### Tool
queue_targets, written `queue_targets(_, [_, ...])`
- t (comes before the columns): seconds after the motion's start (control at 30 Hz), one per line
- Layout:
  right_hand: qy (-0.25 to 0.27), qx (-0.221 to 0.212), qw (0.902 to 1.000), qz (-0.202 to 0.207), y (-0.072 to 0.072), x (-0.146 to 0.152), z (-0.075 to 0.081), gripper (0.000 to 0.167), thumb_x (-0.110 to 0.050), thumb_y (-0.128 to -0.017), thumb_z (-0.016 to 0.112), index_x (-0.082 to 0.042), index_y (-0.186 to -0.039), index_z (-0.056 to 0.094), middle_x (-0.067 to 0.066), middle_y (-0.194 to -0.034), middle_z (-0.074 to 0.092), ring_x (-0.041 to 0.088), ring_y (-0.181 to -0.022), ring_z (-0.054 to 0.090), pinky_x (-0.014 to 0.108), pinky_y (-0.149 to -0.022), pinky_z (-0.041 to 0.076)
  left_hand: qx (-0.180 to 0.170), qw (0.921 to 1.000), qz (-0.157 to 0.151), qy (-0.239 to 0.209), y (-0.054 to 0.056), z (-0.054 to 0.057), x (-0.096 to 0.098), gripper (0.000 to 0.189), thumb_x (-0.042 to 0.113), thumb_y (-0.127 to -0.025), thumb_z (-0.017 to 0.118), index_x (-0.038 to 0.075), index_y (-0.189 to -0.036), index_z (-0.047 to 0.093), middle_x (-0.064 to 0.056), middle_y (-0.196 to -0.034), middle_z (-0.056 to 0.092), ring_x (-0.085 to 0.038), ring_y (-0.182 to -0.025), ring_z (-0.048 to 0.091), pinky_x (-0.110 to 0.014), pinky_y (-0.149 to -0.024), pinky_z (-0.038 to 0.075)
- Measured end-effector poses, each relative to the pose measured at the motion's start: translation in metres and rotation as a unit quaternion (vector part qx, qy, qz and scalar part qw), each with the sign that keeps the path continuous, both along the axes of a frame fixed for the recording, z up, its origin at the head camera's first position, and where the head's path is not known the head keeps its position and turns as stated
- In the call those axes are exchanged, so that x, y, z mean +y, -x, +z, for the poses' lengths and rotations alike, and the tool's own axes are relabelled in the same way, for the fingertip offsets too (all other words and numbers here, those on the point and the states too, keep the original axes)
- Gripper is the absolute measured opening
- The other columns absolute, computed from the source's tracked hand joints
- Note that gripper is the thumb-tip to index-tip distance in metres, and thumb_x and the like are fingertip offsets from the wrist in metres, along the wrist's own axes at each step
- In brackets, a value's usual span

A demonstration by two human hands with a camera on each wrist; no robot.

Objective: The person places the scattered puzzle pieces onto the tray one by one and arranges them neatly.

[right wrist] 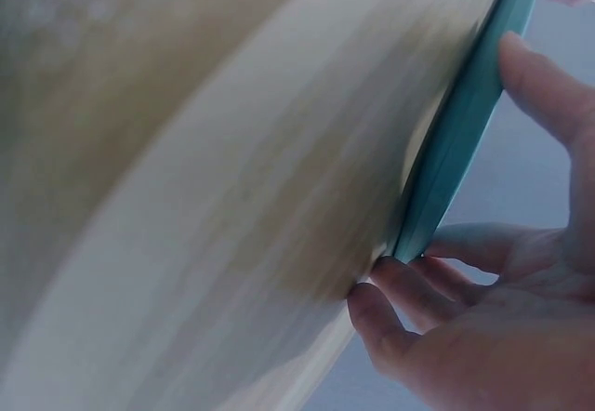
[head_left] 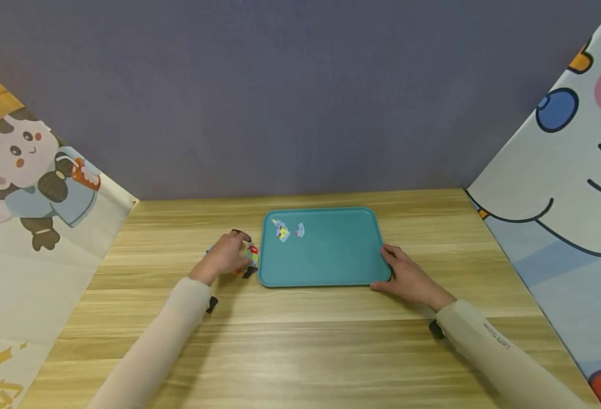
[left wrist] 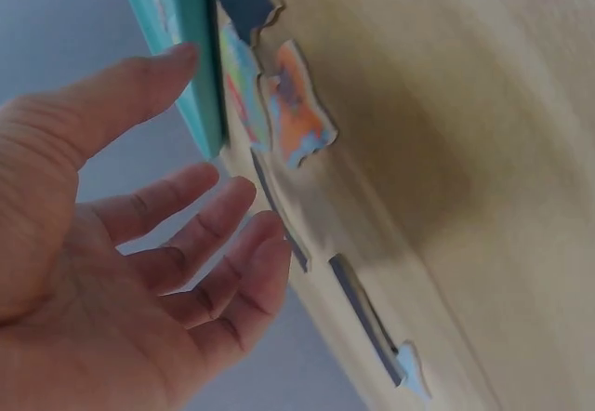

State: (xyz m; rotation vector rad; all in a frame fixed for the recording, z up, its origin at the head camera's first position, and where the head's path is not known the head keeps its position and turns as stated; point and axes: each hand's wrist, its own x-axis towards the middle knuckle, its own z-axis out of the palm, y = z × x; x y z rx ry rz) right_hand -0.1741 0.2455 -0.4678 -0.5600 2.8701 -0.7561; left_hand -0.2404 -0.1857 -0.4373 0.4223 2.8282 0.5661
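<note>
A teal tray point(head_left: 336, 250) lies on the wooden table, with two small printed puzzle pieces, a larger one point(head_left: 282, 232) and a smaller one point(head_left: 300, 230), near its far left corner. My right hand point(head_left: 410, 278) grips the tray's near right corner, thumb on the front side and fingers along the right side. Just left of the tray, my left hand point(head_left: 225, 255) hovers over loose puzzle pieces, its fingers loosely bent with nothing in the palm. The left wrist view shows an orange piece point(left wrist: 301, 104), a green and red piece point(left wrist: 244, 86) and a dark piece point(left wrist: 246, 4) by the tray's edge.
Further pieces, among them a dark-sided one point(left wrist: 365, 318) and a light blue one point(left wrist: 413, 370), lie beyond the left fingertips. A grey-blue partition point(head_left: 300, 102) stands behind the table point(head_left: 300, 341). Cartoon-printed panels flank it at the left point(head_left: 75, 272) and right point(head_left: 525, 199).
</note>
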Motion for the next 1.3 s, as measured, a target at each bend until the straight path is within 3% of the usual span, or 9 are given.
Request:
queue_targets(0.23, [0.006, 0.0, 1.0, 0.002, 0.001, 0.001, -0.001, 0.095, -0.044, -0.08, 0.072, 0.014, -0.141, 0.027, 0.027, -0.146, 0.024, 0.044, -0.13, 0.03, 0.055, -0.1, 0.032, -0.001, 0.9999, -0.008, 0.014, 0.002, -0.007, 0.006, 0.057, 0.025, -0.08, 0.076, -0.001, -0.125, 0.052, -0.018, -0.117, 0.051, -0.036, -0.107, 0.047, -0.047, -0.087, 0.043])
queue_targets(0.5, [0.002, -0.007, 1.0, -0.001, 0.001, 0.002, -0.002, 0.096, -0.045, -0.081, 0.072, 0.013, -0.142, 0.026, 0.025, -0.147, 0.023, 0.042, -0.132, 0.028, 0.053, -0.101, 0.032, -0.001, 0.9998, -0.003, 0.022, 0.002, -0.01, 0.008, 0.058, 0.026, -0.08, 0.076, -0.001, -0.126, 0.053, -0.021, -0.126, 0.046, -0.035, -0.114, 0.043, -0.048, -0.092, 0.041])
queue_targets(0.9, [0.001, -0.011, 0.9999, -0.002, 0.002, 0.002, -0.003, 0.095, -0.043, -0.081, 0.072, 0.012, -0.143, 0.026, 0.024, -0.148, 0.022, 0.041, -0.133, 0.027, 0.053, -0.102, 0.031, -0.013, 0.9994, 0.009, 0.03, 0.004, -0.011, 0.01, 0.058, 0.027, -0.08, 0.076, -0.001, -0.125, 0.053, -0.021, -0.127, 0.045, -0.034, -0.112, 0.044, -0.047, -0.091, 0.042])
queue_targets(1.1, [0.0, -0.012, 0.9999, -0.001, 0.002, 0.003, -0.004, 0.095, -0.044, -0.081, 0.072, 0.012, -0.142, 0.026, 0.025, -0.148, 0.022, 0.042, -0.132, 0.027, 0.054, -0.102, 0.031, -0.02, 0.9988, 0.021, 0.038, 0.005, -0.011, 0.013, 0.058, 0.028, -0.08, 0.076, -0.001, -0.124, 0.054, -0.021, -0.12, 0.048, -0.032, -0.107, 0.046, -0.046, -0.09, 0.042])
queue_targets(1.3, [0.0, -0.012, 0.9999, 0.002, 0.003, 0.003, -0.003, 0.095, -0.044, -0.081, 0.071, 0.012, -0.142, 0.025, 0.024, -0.148, 0.022, 0.041, -0.132, 0.028, 0.053, -0.102, 0.031, -0.021, 0.9988, 0.014, 0.043, 0.006, -0.008, 0.014, 0.057, 0.027, -0.079, 0.077, -0.002, -0.122, 0.054, -0.019, -0.108, 0.053, -0.03, -0.096, 0.05, -0.043, -0.083, 0.045])
